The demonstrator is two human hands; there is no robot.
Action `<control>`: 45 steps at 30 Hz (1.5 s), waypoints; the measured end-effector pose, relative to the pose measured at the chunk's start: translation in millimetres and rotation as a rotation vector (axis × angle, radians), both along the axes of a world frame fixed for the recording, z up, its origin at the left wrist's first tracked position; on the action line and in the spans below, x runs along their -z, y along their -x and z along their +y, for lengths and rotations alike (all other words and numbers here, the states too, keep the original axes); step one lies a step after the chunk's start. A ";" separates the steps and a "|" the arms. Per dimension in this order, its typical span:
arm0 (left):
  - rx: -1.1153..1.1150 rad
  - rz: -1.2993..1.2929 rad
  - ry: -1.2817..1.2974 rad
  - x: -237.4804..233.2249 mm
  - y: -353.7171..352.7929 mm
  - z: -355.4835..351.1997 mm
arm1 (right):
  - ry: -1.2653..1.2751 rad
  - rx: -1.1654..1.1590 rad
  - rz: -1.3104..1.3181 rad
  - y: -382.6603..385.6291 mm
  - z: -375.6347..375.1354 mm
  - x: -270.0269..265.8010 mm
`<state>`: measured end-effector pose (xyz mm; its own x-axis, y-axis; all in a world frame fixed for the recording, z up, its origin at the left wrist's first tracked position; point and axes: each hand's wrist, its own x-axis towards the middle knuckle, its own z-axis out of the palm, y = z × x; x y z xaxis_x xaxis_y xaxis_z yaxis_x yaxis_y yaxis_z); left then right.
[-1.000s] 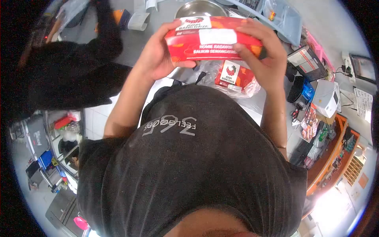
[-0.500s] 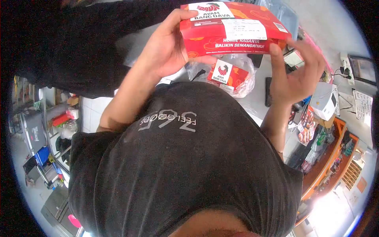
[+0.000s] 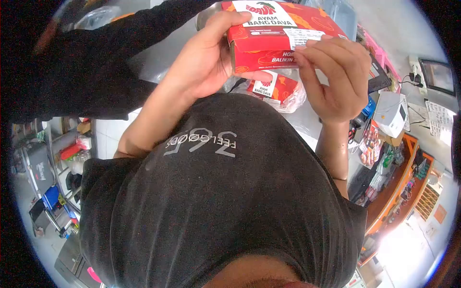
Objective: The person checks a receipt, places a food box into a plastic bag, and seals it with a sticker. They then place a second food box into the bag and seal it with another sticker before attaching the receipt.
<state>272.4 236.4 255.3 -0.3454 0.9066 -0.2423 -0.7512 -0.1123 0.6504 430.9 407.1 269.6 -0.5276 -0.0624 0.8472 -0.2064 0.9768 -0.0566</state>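
1. Box position: I see the red box [image 3: 269,29] held in the air in front of the chest, above the surface [image 3: 307,120] and not resting on it. Its printed lid faces up and tilts slightly toward the camera.
2. Left hand [image 3: 206,57]: closed on the box's left end, with the thumb on the lid and the fingers curled underneath. It carries the weight.
3. Right hand [image 3: 336,77]: narrow, with the fingers bunched and bent. The fingertips [image 3: 307,50] rest on the white label [image 3: 300,34] where it meets the front edge of the box. I cannot tell whether they pinch the label or only press on it.
4. Step in hand, as I judge it: working the label at the lid's front edge.
5. Recommended technique:
   - Keep the left grip firm so the box does not twist under the pressure.
   - Press with the flat of the fingers and stroke from the lid over the edge, so the label does not crease.
   - Keep the lid level and avoid crushing the cardboard.
6. Surroundings:
   - A second red box in a plastic bag [image 3: 271,89] lies on the surface just below the held one.
   - Another person's black sleeve [image 3: 96,62] reaches across on the left, near the left forearm.
   - A white device [image 3: 391,113] stands well to the right.
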 end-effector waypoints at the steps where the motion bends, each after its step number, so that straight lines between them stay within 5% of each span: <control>1: 0.006 -0.017 -0.028 2.3 1.9 -1.1 | 0.048 -0.016 -0.007 0.6 -1.2 0.7; 6: 0.069 0.002 -0.080 6.7 12.0 -6.0 | 0.299 0.014 -0.058 0.2 -17.5 -5.1; 16: -0.307 0.138 -0.010 -2.7 -2.8 -4.1 | 0.625 0.092 0.024 5.5 -38.3 5.7; 24: -0.376 0.222 -0.172 -0.6 -6.9 -9.2 | 0.668 0.268 0.035 10.6 -52.1 5.5; 45: -0.425 0.495 -0.083 19.3 -8.7 -6.3 | 0.694 0.350 0.073 18.9 -52.3 22.9</control>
<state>281.1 230.1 236.1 -0.7305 0.6752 0.1023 -0.2441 -0.3980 0.8843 412.0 354.8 246.7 -0.3604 0.6546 0.6645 0.0809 0.7317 -0.6768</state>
